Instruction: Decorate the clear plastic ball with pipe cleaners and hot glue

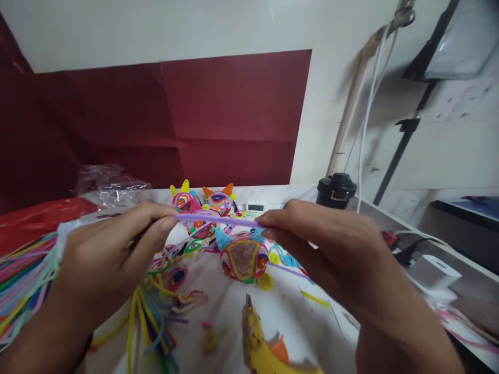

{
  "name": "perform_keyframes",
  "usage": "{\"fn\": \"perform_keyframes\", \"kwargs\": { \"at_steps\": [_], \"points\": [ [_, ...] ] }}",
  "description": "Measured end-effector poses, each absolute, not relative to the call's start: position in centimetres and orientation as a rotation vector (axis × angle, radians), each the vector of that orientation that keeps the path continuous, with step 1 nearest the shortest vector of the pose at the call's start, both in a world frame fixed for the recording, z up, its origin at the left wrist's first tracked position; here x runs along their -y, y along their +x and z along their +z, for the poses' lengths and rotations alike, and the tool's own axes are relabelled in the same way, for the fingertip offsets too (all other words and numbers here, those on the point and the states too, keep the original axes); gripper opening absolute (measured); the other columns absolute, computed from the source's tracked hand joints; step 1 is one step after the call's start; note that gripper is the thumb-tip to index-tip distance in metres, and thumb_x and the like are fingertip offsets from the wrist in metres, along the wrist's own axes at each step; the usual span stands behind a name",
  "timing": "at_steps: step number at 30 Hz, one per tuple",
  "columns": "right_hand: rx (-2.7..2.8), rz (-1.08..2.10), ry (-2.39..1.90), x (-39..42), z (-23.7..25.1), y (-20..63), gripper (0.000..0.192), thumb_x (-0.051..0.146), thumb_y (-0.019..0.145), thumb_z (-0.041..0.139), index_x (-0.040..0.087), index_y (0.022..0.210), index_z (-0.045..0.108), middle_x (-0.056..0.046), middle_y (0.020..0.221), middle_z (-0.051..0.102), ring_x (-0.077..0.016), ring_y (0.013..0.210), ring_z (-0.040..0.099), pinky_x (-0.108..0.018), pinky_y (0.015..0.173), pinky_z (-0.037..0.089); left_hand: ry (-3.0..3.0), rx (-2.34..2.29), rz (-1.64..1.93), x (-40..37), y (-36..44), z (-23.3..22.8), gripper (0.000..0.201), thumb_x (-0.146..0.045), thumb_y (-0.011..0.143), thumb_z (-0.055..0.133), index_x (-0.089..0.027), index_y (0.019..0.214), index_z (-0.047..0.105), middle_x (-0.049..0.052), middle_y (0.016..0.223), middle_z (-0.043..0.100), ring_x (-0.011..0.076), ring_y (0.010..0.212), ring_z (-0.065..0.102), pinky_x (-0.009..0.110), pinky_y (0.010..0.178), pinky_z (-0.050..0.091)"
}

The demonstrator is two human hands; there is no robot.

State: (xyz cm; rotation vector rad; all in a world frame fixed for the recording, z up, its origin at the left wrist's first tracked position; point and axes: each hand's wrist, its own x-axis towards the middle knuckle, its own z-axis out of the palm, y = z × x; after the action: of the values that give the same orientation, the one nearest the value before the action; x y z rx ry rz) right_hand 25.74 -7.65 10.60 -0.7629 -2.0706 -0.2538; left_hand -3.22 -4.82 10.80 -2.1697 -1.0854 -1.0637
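My left hand [105,249] and my right hand [327,249] each pinch one end of a purple pipe cleaner [218,220], stretched level between them above the white table [230,317]. Below it lie several coiled pipe-cleaner figures: one round with a yellow frame [244,258], two with pointed ears [202,200] at the back. Loose yellow and blue pipe cleaners [150,317] lie under my left hand.
A yellow glue gun [261,348] lies at the front edge. A bundle of coloured pipe cleaners [23,280] is at the left, with clear plastic [105,182] behind. A black jar [336,190], a small white clock [256,208] and white cables [366,104] stand at the back right.
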Motion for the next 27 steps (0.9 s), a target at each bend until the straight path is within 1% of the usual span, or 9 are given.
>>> {"fn": "perform_keyframes", "kwargs": {
  "at_steps": [2, 4, 9, 11, 16, 18, 21, 24, 27],
  "points": [
    [2.050, -0.288, -0.785, 7.2, 10.7, 26.5, 0.011, 0.019, 0.099, 0.055, 0.018, 0.099, 0.065, 0.000, 0.081, 0.066, -0.0114, 0.069, 0.060, -0.022, 0.064, 0.041, -2.132, 0.974, -1.053, 3.6, -0.4, 11.6, 0.033, -0.040, 0.102, 0.041, -0.024, 0.084, 0.063, -0.006, 0.068, 0.069, 0.0099, 0.055, 0.062, 0.021, 0.057, 0.041],
    [2.030, -0.342, -0.829, 6.5, 10.7, 26.9, 0.010, 0.018, 0.098, 0.057, 0.017, 0.095, 0.066, -0.001, 0.080, 0.067, -0.0114, 0.068, 0.061, -0.022, 0.063, 0.042, -2.173, 0.984, -1.057, 2.6, 0.8, 11.0, 0.034, -0.036, 0.102, 0.039, -0.022, 0.082, 0.062, -0.005, 0.069, 0.070, 0.0100, 0.056, 0.063, 0.021, 0.059, 0.043],
    [2.027, -0.276, -0.959, 4.7, 10.3, 27.7, 0.011, 0.013, 0.095, 0.057, 0.015, 0.092, 0.067, -0.001, 0.079, 0.068, -0.0115, 0.068, 0.062, -0.022, 0.064, 0.042, -2.352, 0.973, -1.060, 0.2, 0.2, 7.8, 0.031, -0.028, 0.100, 0.038, -0.019, 0.090, 0.066, 0.000, 0.081, 0.075, 0.0149, 0.072, 0.070, 0.022, 0.068, 0.049],
    [2.045, -0.199, -1.058, 3.8, 9.9, 28.3, 0.012, 0.011, 0.094, 0.058, 0.015, 0.090, 0.068, -0.002, 0.079, 0.069, -0.0124, 0.070, 0.063, -0.022, 0.065, 0.042, -2.439, 1.005, -1.016, -0.8, -0.3, 6.8, 0.034, -0.027, 0.099, 0.037, -0.019, 0.093, 0.068, 0.001, 0.084, 0.076, 0.0165, 0.073, 0.070, 0.024, 0.067, 0.049],
    [2.186, -0.022, -1.422, 1.9, 8.7, 28.7, 0.019, 0.006, 0.089, 0.057, 0.015, 0.083, 0.072, -0.004, 0.079, 0.073, -0.0155, 0.069, 0.063, -0.026, 0.066, 0.041, -2.737, 1.216, -0.606, -2.7, -1.0, 4.5, 0.035, -0.028, 0.097, 0.034, -0.022, 0.096, 0.068, 0.002, 0.087, 0.075, 0.0190, 0.075, 0.068, 0.028, 0.067, 0.046],
    [2.229, 0.052, -1.522, 1.5, 8.5, 28.3, 0.023, 0.003, 0.087, 0.055, 0.015, 0.081, 0.073, -0.005, 0.079, 0.073, -0.0159, 0.070, 0.063, -0.026, 0.066, 0.041, -2.740, 1.328, -0.411, -2.7, -0.8, 4.1, 0.032, -0.026, 0.096, 0.034, -0.023, 0.098, 0.066, 0.003, 0.087, 0.074, 0.0202, 0.076, 0.067, 0.029, 0.066, 0.044],
    [2.267, 0.112, -1.560, 1.3, 8.4, 27.7, 0.027, 0.001, 0.085, 0.053, 0.016, 0.078, 0.073, -0.005, 0.076, 0.072, -0.0140, 0.067, 0.060, -0.024, 0.064, 0.039, -2.675, 1.467, -0.175, -2.2, -0.2, 4.4, 0.030, -0.024, 0.096, 0.032, -0.022, 0.098, 0.062, 0.004, 0.084, 0.070, 0.0231, 0.077, 0.066, 0.030, 0.064, 0.040],
    [2.271, 0.114, -1.575, 1.2, 8.4, 27.6, 0.027, 0.001, 0.085, 0.052, 0.016, 0.077, 0.074, -0.004, 0.073, 0.071, -0.0129, 0.063, 0.058, -0.023, 0.062, 0.039, -2.644, 1.545, -0.071, -1.7, 0.2, 5.1, 0.029, -0.024, 0.096, 0.031, -0.022, 0.098, 0.059, 0.004, 0.079, 0.066, 0.0234, 0.074, 0.063, 0.031, 0.061, 0.037],
    [2.257, 0.096, -1.606, 1.0, 8.3, 28.0, 0.027, 0.002, 0.083, 0.052, 0.016, 0.079, 0.075, -0.004, 0.073, 0.073, -0.0130, 0.062, 0.060, -0.023, 0.062, 0.040, -2.640, 1.572, -0.094, -1.8, -0.1, 5.2, 0.026, -0.024, 0.095, 0.032, -0.023, 0.089, 0.057, 0.001, 0.066, 0.058, 0.0205, 0.061, 0.057, 0.029, 0.056, 0.031]
  ]
}}
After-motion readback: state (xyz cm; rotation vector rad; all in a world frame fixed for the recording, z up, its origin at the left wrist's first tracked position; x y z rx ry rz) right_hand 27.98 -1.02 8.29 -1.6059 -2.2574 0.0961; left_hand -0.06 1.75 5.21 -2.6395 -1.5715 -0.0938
